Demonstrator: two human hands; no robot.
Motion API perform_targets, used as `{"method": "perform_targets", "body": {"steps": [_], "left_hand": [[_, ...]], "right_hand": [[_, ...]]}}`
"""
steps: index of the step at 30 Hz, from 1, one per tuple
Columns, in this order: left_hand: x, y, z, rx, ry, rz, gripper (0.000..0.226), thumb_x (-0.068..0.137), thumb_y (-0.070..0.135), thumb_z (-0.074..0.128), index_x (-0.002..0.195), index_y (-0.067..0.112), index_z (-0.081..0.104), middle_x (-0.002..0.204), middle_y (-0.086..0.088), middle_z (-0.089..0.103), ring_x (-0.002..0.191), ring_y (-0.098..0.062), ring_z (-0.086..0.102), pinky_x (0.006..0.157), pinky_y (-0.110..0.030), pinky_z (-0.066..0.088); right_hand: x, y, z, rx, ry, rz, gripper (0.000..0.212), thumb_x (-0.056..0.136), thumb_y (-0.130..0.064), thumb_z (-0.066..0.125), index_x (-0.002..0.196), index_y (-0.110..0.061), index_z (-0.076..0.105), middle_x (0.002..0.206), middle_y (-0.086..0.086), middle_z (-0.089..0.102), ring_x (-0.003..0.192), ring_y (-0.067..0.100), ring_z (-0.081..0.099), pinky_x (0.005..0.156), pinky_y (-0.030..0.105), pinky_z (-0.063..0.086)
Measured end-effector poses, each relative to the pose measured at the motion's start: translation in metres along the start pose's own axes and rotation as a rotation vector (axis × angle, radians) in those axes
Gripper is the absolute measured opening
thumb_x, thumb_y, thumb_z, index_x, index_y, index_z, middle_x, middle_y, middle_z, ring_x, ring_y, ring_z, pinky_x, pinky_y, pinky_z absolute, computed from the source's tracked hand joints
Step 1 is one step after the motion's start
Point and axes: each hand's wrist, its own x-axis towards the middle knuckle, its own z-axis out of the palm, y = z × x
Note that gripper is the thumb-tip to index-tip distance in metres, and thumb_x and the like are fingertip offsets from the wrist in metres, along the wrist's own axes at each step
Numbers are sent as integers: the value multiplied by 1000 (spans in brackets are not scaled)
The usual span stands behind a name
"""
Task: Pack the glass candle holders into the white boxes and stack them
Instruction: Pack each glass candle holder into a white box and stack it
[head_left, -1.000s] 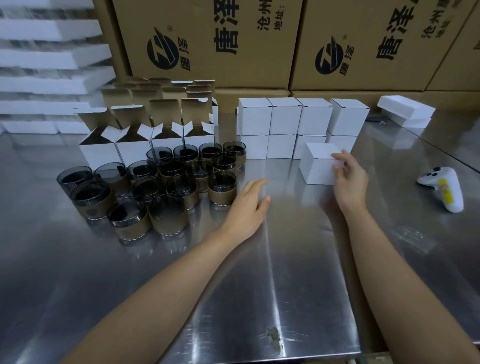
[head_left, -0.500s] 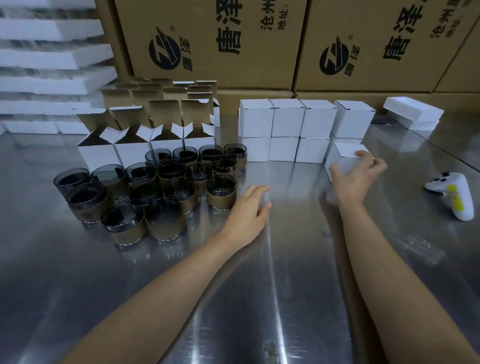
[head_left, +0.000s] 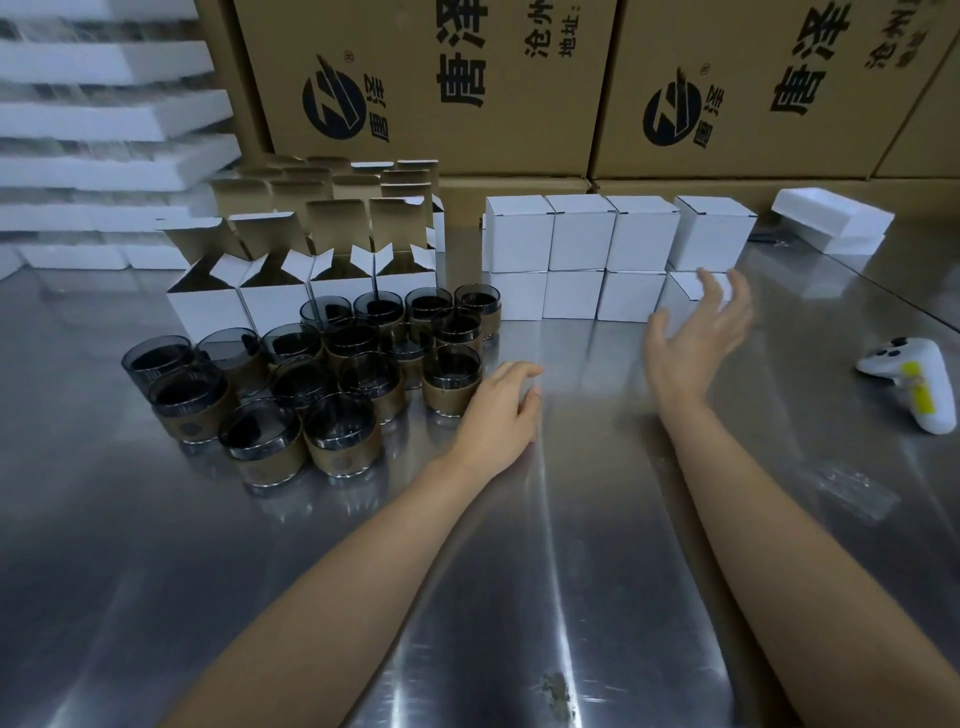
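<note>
Far to the left of the left hand (head_left: 498, 410), white foam sheets (head_left: 104, 114) lay in a pile. Nearer to that hand, on its left and behind it, stood the open white boxes (head_left: 208, 306) with their flaps up. In front of them the glass candle holders (head_left: 337, 374) stood upright in a tight group (dark glass above, a brown band below). The nearest holder (head_left: 452, 379) was just beside the left hand, though I could not tell if they touched. The left hand rested palm down on the metal table (head_left: 519, 571), its fingers relaxed and holding nothing. Between the two hands and behind them, the closed white boxes (head_left: 576, 260) were stacked in two rows, one on the other, in front of the brown cartons (head_left: 431, 88). The right hand (head_left: 696, 338) was lifted above the table with its fingers spread apart, holding nothing. Just behind its fingers stood the last box of the lower row (head_left: 680, 288). Whether the fingertips touched this box was not clear. To the right of the right hand, well apart from it, a white controller (head_left: 914, 384) lay on the table.
</note>
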Motion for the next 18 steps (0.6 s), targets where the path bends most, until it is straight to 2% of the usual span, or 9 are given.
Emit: {"method": "perform_targets", "body": {"steps": [2,4,6,8,10,12,13,16,18], "left_hand": [[0,0,0,-72,16,-47,25,102,11,43,120,2,57,100,-15,62,67,-22,65,66,-22,51],[-1,0,-1,-144,28,-103,22,103,15,40,113,4,57,84,-17,65,53,-20,62,52,-19,48],[-1,0,-2,-204,51,-133,22,104,15,38,105,5,57,86,-21,67,58,-28,64,55,-26,52],[-1,1,-2,-229,81,-138,22,104,14,37,98,4,56,87,-21,67,66,-31,65,65,-33,52],[-1,1,-2,-172,110,-113,22,102,11,39,97,0,58,88,-17,67,78,-27,64,70,-29,46],[-2,-2,-2,-99,134,-92,22,100,7,39,100,-1,60,97,-14,68,90,-22,64,70,-22,42],[-2,-3,-2,-88,141,-92,23,100,7,39,103,-1,61,100,-13,69,93,-21,64,70,-21,42],[-3,-3,-3,-85,164,-82,26,100,7,41,109,0,64,101,-13,70,95,-21,65,75,-23,45],[-1,1,-6,-53,205,-40,26,99,5,43,107,0,67,99,-13,70,92,-21,65,79,-25,46]], "right_hand": [[-22,-24,1,197,-35,-30,41,84,-5,52,124,-1,55,133,18,44,127,31,41,108,36,28],[-41,-49,1,378,-138,35,26,88,-2,48,111,-4,59,116,11,51,109,25,52,98,29,39],[-58,-71,1,545,-262,193,20,92,1,44,97,-11,59,100,6,57,90,23,60,84,31,47],[-74,-90,3,679,-430,405,25,95,-1,42,87,-15,61,88,6,62,77,15,62,73,26,51],[-90,-104,4,727,-585,515,30,94,-7,43,79,-20,66,79,-3,68,74,8,63,65,18,49],[-101,-113,5,715,-637,472,37,91,-8,44,71,-26,69,74,-10,70,78,4,65,66,12,47],[-104,-115,4,711,-636,467,39,91,-8,44,69,-27,70,74,-9,71,81,7,66,68,14,49],[-101,-112,6,727,-641,526,38,92,-8,44,69,-23,70,77,-1,71,87,21,68,75,28,53],[-98,-109,8,780,-650,590,37,94,-8,43,69,-19,68,74,2,69,82,21,67,74,33,53]]}}
